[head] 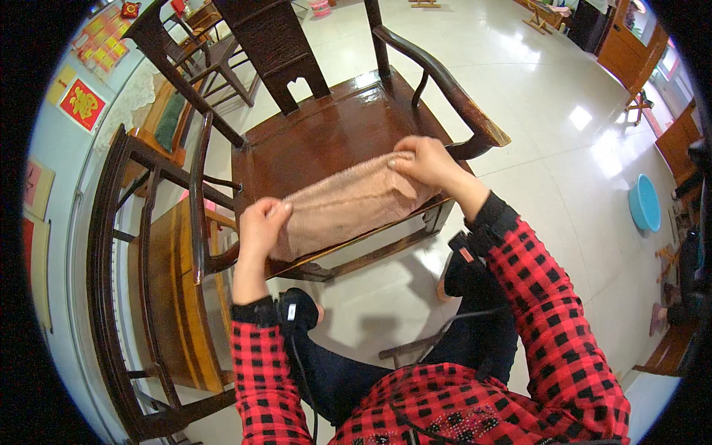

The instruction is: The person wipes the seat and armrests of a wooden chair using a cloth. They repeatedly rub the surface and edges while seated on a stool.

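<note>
A pale pink-brown cloth is stretched between my two hands over the front edge of the seat of a dark wooden armchair. My left hand pinches its left end between thumb and fingers, beside the chair's left armrest. Its right end is in my right hand, near the other armrest, whose tip looks paler and worn. A small flap or tag hangs from the cloth near my right hand. The glossy seat reflects light behind the cloth.
A dark wooden frame and a brown wooden piece of furniture stand close on the left. Another dark chair is behind. A blue basin lies on the tiled floor at the right. My legs are below the seat's front edge.
</note>
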`<control>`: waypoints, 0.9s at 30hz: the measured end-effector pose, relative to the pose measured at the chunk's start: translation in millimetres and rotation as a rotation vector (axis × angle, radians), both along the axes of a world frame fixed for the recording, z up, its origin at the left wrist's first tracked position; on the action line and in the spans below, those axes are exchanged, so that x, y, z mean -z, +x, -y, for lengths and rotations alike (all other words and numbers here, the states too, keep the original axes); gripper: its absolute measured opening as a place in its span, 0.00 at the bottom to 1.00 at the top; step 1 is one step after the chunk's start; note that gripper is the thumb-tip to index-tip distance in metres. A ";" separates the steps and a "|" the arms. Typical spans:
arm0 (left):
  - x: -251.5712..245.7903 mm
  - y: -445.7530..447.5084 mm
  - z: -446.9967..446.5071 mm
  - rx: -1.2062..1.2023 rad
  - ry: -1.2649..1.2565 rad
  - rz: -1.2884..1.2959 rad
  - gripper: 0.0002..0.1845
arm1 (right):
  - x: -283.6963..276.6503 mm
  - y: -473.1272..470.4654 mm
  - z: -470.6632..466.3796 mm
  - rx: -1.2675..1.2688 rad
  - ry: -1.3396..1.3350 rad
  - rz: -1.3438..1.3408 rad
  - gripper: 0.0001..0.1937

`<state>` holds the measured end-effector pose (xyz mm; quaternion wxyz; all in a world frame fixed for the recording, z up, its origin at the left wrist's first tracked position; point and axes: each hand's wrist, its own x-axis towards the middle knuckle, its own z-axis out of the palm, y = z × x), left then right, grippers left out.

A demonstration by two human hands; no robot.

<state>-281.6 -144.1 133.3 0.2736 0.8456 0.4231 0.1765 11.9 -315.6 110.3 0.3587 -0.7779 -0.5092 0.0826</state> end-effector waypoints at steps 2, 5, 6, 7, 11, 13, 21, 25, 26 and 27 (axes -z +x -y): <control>13.7 12.7 -4.5 -0.077 0.376 -0.081 0.22 | 2.7 -5.7 -10.6 0.255 0.000 0.297 0.23; 42.2 24.5 4.4 0.039 0.486 0.020 0.25 | 16.6 -24.8 -14.4 0.166 0.200 0.333 0.19; 55.2 29.1 12.8 0.138 0.388 0.072 0.23 | 26.2 -35.2 -12.6 0.089 0.205 0.298 0.15; 71.0 36.1 27.0 0.148 0.263 -0.018 0.21 | 37.7 -47.3 -11.3 0.048 0.155 0.244 0.15; 111.8 50.3 75.5 0.048 0.290 -0.380 0.32 | 81.1 -74.4 2.8 0.084 -0.096 0.325 0.20; 117.7 48.2 85.3 0.039 0.305 -0.459 0.34 | 92.6 -70.4 14.2 0.051 -0.061 0.402 0.25; 124.1 21.9 84.1 0.007 0.260 -0.305 0.36 | 114.5 -118.5 12.3 0.141 0.007 0.454 0.29; 125.0 -42.4 67.0 0.052 0.370 -0.358 0.36 | 114.3 -171.1 -7.7 -0.020 -0.122 0.355 0.32; 123.3 -62.4 59.3 0.053 0.371 -0.419 0.36 | 111.4 -185.5 -13.9 -0.044 -0.055 0.330 0.29; 120.8 -81.0 48.8 0.062 0.377 -0.461 0.37 | 107.5 -196.7 -21.8 -0.152 -0.013 0.256 0.27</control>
